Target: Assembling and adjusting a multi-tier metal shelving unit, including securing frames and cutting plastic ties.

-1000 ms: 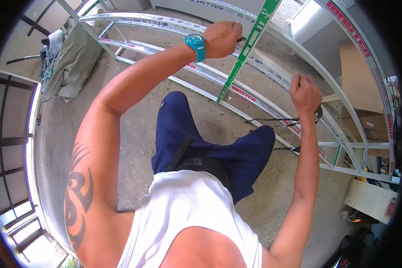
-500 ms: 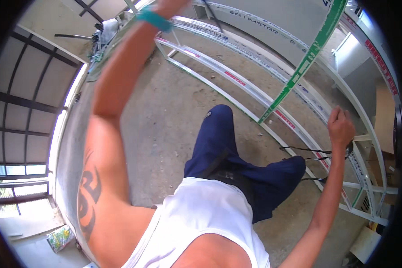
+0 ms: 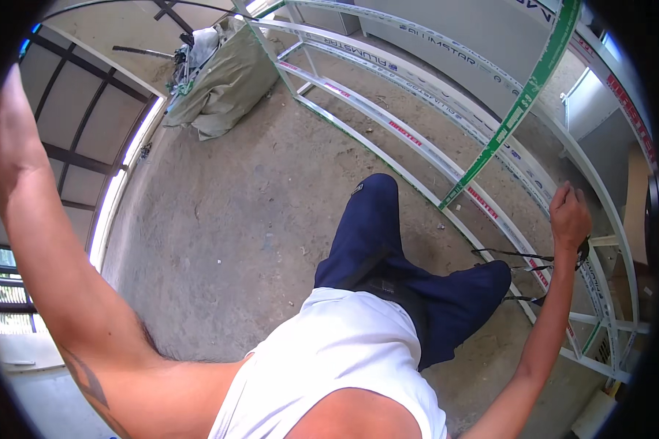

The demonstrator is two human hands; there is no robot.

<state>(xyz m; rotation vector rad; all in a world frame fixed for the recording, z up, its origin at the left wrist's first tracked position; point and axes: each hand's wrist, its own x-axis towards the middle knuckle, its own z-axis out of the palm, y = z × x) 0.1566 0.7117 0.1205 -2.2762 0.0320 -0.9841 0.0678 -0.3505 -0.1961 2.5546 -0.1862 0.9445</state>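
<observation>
My left arm (image 3: 33, 197) is stretched out and up to the far left, and its hand is lost past the dark rim. From near that end a thin black cord (image 3: 198, 6) runs along the top to the far corner of a white-and-green metal frame (image 3: 388, 135). My right hand (image 3: 570, 217) rests at the frame's right part, fingers curled in; what they grip, if anything, is hidden. Black straps (image 3: 516, 254) reach from behind my right wrist across the lower rails, beside my knee.
A grey-green tarp (image 3: 231, 84) lies heaped by the far left wall. Barred windows (image 3: 88, 139) line the left side. Bare concrete floor (image 3: 212, 249) stretches left of my knees (image 3: 373, 197). Grey panels (image 3: 447, 47) stand behind the frame, and cardboard (image 3: 637, 197) is at the right.
My left arm has swung from the far middle out to the left rim, and the black cord now stretches along the top. The tarp has come into view. My right hand stays at the frame.
</observation>
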